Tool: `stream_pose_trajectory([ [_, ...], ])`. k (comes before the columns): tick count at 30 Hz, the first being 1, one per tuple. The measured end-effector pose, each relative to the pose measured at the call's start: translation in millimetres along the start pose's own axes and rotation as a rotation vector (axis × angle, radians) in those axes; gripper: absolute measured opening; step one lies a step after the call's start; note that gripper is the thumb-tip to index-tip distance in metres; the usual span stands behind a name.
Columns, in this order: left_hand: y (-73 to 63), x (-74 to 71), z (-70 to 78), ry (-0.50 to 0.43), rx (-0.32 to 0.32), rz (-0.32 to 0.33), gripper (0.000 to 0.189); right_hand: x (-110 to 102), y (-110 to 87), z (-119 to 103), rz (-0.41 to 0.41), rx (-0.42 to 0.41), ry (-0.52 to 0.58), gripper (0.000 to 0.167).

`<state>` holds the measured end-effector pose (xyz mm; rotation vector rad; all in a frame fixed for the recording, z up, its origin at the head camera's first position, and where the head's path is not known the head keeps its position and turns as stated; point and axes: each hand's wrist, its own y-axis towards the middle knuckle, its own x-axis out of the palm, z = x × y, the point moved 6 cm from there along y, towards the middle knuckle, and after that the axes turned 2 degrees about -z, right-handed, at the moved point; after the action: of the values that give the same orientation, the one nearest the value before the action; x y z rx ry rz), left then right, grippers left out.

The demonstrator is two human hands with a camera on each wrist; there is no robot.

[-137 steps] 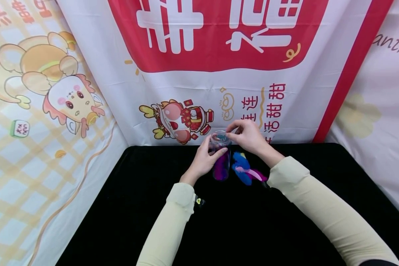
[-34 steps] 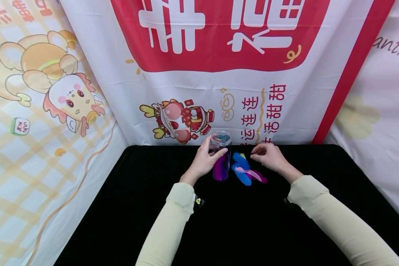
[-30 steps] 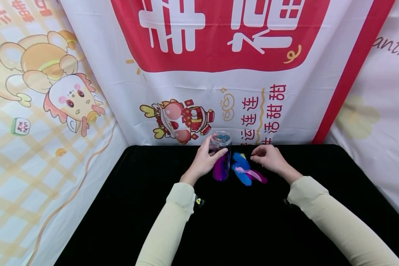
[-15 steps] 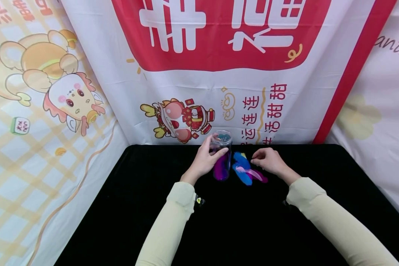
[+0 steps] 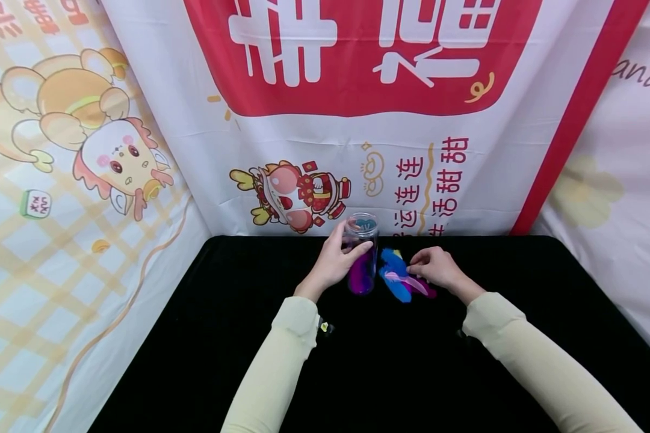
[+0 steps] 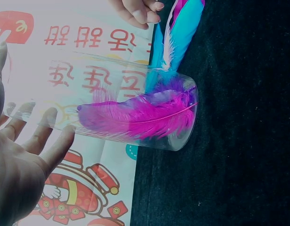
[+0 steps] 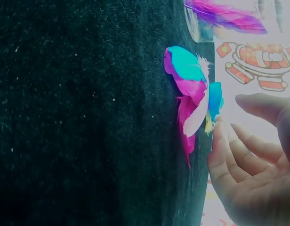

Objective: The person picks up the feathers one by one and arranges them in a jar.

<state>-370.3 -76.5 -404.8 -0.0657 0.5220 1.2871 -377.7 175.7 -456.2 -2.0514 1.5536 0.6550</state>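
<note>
My left hand (image 5: 331,258) grips a clear jar (image 5: 375,231) that stands upright near the table's back edge, fingers and thumb around its upper part. Its top is uncovered. Pink and purple feathers (image 6: 145,115) lie inside, seen through the wall in the left wrist view. Just right of the jar is a small pile of loose feathers (image 5: 396,284), blue, magenta and pale pink with a bit of yellow. My right hand (image 5: 437,267) hovers at the pile's right side. In the right wrist view, its thumb stands apart from the bent fingers (image 7: 220,146), with nothing between them.
A black cloth covers the table (image 5: 390,367). Directly behind its back edge hangs a white and red printed banner (image 5: 346,96). Patterned cloths hang at the left (image 5: 70,264) and the right (image 5: 601,240).
My right hand has gone from the jar's mouth to the right of the loose feathers, then slightly down and closer to them. My left hand keeps holding the jar in place.
</note>
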Motion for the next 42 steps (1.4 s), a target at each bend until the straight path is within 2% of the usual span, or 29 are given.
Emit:
stream_pose_trajectory([
  [5, 1.1, 1.2, -0.1, -0.017, 0.011, -0.005, 0.075, 2, 0.4, 4, 0.001, 0.031, 0.014, 0.026],
  [12, -0.3, 2.1, -1.7, -0.016, -0.022, -0.006, 0.071, 8, 1.8, 8, -0.026, 0.05, 0.047, 0.03],
  [24, -1.4, 2.4, -1.3, -0.018, -0.033, -0.008, 0.069, 13, 7.1, 11, -0.026, 0.06, 0.004, 0.029],
  [42, 0.8, 1.2, -2.6, -0.02, 0.003, -0.005, 0.073, 14, 9.6, 9, -0.056, 0.086, 0.065, 0.032],
])
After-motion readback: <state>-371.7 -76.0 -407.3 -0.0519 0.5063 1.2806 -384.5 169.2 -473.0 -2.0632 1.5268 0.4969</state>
